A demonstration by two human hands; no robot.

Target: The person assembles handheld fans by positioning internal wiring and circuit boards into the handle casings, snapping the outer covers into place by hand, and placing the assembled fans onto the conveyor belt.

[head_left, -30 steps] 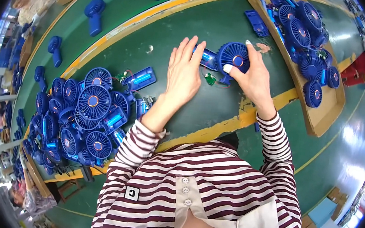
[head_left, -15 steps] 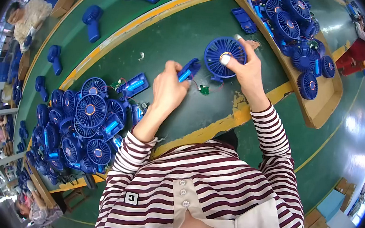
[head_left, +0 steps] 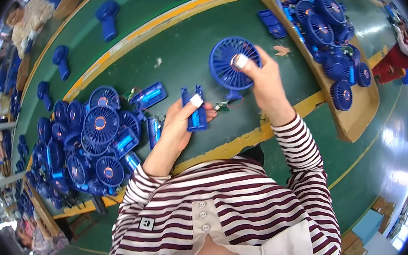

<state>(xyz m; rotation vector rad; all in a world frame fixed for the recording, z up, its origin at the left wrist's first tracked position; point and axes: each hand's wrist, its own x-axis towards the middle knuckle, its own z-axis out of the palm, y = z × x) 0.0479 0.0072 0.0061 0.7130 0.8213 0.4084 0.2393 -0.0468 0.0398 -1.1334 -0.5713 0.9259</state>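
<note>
My right hand (head_left: 266,82) grips a round blue fan head (head_left: 231,62) above the green table (head_left: 182,51), a taped thumb pressed on its grille. Thin wires and a small circuit board (head_left: 223,105) dangle below the fan head. My left hand (head_left: 181,120) holds a blue handle shell (head_left: 195,110) upright, a taped finger across it. The two hands are close together, the handle just left of and below the fan head.
A heap of blue fan heads and handle parts (head_left: 89,141) lies at my left. A cardboard tray (head_left: 350,117) with several blue fans stands at the right. Finished blue fans (head_left: 107,16) lie along the far side beyond a yellow line. Another person (head_left: 25,19) sits far left.
Both hands have lifted off the table. The right hand raised the fan head and the left hand picked up the handle shell and drew it nearer to me.
</note>
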